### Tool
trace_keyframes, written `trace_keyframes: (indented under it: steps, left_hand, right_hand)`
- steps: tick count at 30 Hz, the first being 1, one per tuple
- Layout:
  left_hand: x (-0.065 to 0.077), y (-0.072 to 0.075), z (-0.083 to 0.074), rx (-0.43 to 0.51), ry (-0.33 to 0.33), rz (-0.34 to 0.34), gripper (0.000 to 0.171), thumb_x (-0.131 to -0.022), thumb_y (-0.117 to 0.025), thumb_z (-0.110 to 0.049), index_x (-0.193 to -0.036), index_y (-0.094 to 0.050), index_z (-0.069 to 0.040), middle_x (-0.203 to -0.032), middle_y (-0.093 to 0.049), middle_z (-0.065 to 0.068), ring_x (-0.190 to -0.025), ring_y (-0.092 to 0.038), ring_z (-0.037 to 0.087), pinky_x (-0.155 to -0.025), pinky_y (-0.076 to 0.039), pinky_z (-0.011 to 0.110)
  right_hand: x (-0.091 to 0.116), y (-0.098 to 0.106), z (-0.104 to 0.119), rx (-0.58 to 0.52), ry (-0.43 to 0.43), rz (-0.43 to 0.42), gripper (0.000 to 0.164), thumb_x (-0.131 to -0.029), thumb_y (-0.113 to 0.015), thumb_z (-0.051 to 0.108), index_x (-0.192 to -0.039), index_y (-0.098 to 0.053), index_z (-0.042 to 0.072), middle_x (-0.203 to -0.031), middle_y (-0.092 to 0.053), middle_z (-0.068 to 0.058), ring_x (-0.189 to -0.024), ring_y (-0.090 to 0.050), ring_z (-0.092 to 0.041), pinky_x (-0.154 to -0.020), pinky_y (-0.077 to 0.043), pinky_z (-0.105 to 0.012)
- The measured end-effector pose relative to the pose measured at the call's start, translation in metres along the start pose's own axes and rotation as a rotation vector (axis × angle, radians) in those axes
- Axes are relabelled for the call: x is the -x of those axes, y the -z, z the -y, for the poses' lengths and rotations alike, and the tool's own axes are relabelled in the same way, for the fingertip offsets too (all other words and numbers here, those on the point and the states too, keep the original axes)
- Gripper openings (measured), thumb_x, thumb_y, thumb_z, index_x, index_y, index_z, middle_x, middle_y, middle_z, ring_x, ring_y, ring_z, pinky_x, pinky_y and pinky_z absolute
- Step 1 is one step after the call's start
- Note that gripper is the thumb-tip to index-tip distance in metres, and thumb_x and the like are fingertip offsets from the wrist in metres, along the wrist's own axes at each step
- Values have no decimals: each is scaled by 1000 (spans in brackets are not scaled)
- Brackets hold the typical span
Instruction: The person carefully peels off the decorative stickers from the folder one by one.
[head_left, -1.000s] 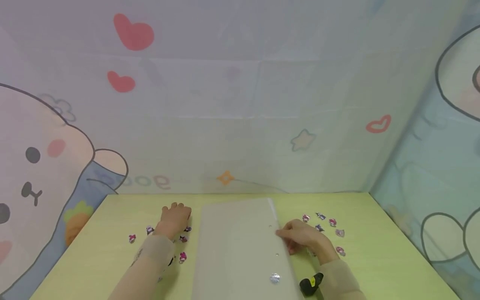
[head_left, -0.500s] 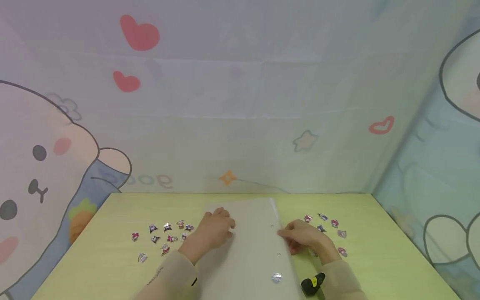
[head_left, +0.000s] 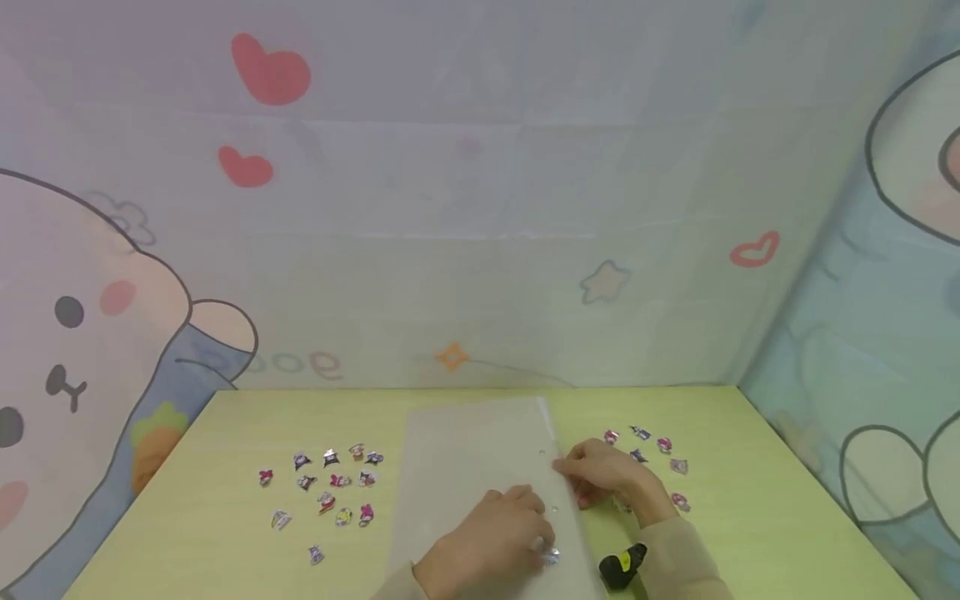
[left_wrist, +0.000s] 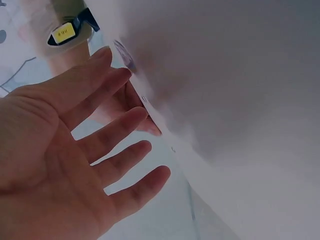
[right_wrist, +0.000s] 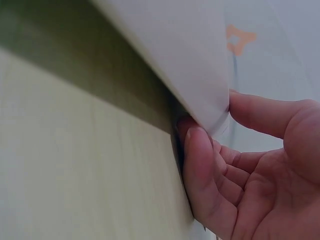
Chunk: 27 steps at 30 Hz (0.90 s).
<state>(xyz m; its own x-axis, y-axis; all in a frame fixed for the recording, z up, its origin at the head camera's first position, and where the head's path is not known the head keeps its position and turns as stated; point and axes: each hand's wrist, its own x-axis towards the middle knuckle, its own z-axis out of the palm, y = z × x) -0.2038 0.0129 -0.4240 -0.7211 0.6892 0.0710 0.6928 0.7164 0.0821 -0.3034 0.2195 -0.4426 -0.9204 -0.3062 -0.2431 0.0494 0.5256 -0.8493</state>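
Observation:
A large white sheet [head_left: 465,467] lies across the middle of the table, with small round spots along its right side. My right hand [head_left: 603,471] pinches that side; in the right wrist view, thumb and forefinger hold the raised edge of the sheet [right_wrist: 195,75]. Over the lower right of the sheet is my left hand [head_left: 491,537], its fingertips by a shiny silver sticker [head_left: 551,556]. The left wrist view has the left hand's fingers [left_wrist: 125,197] spread and loosely bent, thumb and forefinger close to the sticker [left_wrist: 124,54]. Nothing clearly shows between them.
Several small cartoon stickers [head_left: 340,481] lie scattered on the yellow table [head_left: 225,533] at the left. More stickers [head_left: 664,445] lie right of the sheet, past my right hand. A black wrist device [head_left: 622,568] sits by the right sleeve. A printed cloth [head_left: 480,283] hangs behind.
My left hand has moved from the stickers at the left across the sheet to the silver sticker, uncovering the stickers there. My right hand keeps its hold on the edge.

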Motion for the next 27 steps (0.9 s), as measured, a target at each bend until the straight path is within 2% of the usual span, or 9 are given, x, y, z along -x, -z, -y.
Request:
trace_keyframes:
  steps: [4, 9, 17, 23, 27]
  left_hand:
    - [-1, -5, -7, -21, -16, -30, 12, -85, -74, -31, -97, -75, -32, -111, -60, -11, -121, -48, 14, -86, -45, 35]
    - [-2, -4, -13, -49, -1, -51, 8, -85, -75, -30, -94, -73, -31, -115, -60, -10, -125, -46, 17, -90, -45, 37]
    - [-6, -11, -13, -94, 31, -96, 10, -81, -76, -34, -85, -67, -30, -102, -57, -9, -127, -46, 22, -87, -45, 37]
    - [-11, -15, -12, -154, 57, -88, 12, -79, -70, -41, -87, -70, -32, -105, -59, -7, -128, -44, 23, -92, -45, 40]
    - [-11, -14, -12, -152, 46, -75, 15, -77, -69, -44, -88, -71, -33, -112, -59, -6, -130, -43, 23, -93, -44, 40]
  right_hand:
    - [0, 0, 1, 6, -2, 0, 24, -96, -62, 22, -91, -62, -1, -75, -58, -11, -58, -58, -17, -57, -56, -32]
    - [-1, 0, 1, 20, -4, -11, 23, -96, -62, 22, -89, -62, 0, -75, -58, -11, -58, -58, -17, -57, -55, -31]
    - [-3, -1, -1, 29, 5, 4, 24, -96, -62, 22, -90, -62, -1, -74, -59, -12, -57, -57, -16, -56, -55, -30]
    - [-3, -1, 0, 26, -2, -6, 24, -96, -63, 22, -91, -63, -1, -74, -59, -11, -57, -57, -16, -56, -54, -29]
    - [-2, 0, 0, 22, -3, 0, 24, -96, -63, 23, -91, -62, -1, -74, -59, -11, -57, -57, -16, -56, -55, -30]
